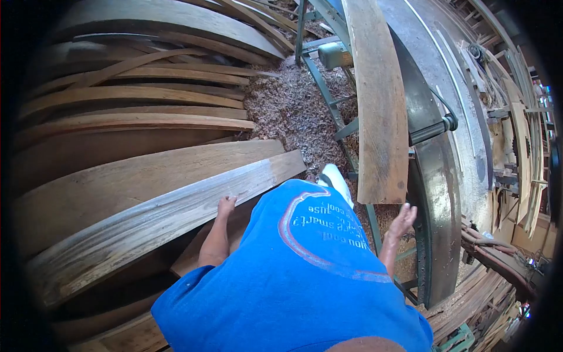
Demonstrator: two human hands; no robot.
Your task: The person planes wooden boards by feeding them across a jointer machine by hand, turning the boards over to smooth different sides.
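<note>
My left hand (227,205) is at the near edge of a pale, weathered plank (193,196) on my left. Its fingers are curled in, with nothing visible in them; whether they touch the wood cannot be told. On my right, a long brown board (381,111) lies lengthwise over a green-framed machine (319,88). Just past the board's near end is my right hand (400,220), its fingers stretched out and holding nothing. A small gap seems to separate the fingertips from the board.
Stacked planks (141,94) fill the left side. Wood shavings (293,108) cover the floor ahead, near my shoe (335,179). Beside the board is the machine's metal bed (437,205) with a roller-like part (433,130). More timber (522,158) leans at far right.
</note>
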